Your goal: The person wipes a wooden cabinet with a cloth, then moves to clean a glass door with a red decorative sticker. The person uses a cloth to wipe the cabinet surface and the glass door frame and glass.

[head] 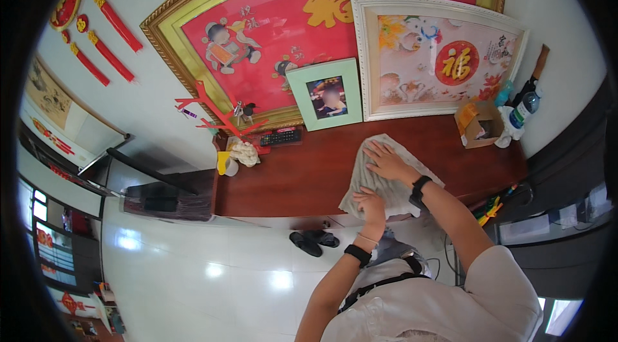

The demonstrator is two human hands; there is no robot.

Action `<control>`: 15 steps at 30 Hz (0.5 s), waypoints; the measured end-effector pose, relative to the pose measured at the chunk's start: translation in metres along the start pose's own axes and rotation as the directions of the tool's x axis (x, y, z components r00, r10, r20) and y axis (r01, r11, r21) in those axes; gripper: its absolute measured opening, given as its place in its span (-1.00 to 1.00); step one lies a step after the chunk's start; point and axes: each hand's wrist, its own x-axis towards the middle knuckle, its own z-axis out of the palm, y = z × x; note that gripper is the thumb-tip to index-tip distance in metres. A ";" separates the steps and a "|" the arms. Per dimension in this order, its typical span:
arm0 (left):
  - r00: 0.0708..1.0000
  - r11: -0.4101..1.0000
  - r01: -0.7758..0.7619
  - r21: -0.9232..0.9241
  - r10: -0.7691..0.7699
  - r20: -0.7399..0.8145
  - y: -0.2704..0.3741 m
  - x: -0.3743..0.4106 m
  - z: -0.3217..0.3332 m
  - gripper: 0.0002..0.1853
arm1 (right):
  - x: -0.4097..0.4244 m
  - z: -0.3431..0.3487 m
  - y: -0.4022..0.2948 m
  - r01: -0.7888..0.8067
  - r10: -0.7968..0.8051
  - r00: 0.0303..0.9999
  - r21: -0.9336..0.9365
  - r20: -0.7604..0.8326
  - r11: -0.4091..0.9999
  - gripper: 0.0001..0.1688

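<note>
A grey-white striped cloth (363,173) lies spread over the reddish-brown wooden cabinet top (294,178), one corner towards the back. My right hand (390,163) rests flat on its upper part, fingers apart. Closer to the cabinet's front edge, my left hand (371,206) presses on the cloth with fingers slightly bent and spread. Neither palm is visible. Folds run through the cloth under both hands, and its near edge reaches the cabinet's front edge.
Behind the cloth lean a green photo frame (299,95), a white picture frame (365,71) and a large gold frame (169,47). An open cardboard box (468,135) and plastic bottle (524,110) stand right; a remote control (281,137) and white cup (231,168) left. Black shoes (306,244) lie below.
</note>
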 end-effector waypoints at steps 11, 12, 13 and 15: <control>0.958 0.920 0.276 -0.277 -0.241 0.154 -0.102 -0.004 0.094 -0.51 | 0.119 0.040 -0.113 0.350 -0.352 0.932 0.038 0.086 0.936 -0.27; 0.942 0.899 0.330 -0.288 -0.295 0.159 -0.103 -0.010 0.095 -0.51 | 0.120 0.044 -0.123 0.367 -0.366 0.925 0.013 0.101 0.930 -0.28; 0.923 0.875 0.382 -0.298 -0.348 0.163 -0.104 -0.014 0.095 -0.51 | 0.120 0.045 -0.128 0.394 -0.395 0.915 0.026 0.079 0.919 -0.29; 0.911 0.890 0.403 -0.212 -0.369 0.184 -0.106 -0.016 0.089 -0.50 | 0.122 0.048 -0.132 0.449 -0.451 0.892 0.039 0.038 0.893 -0.31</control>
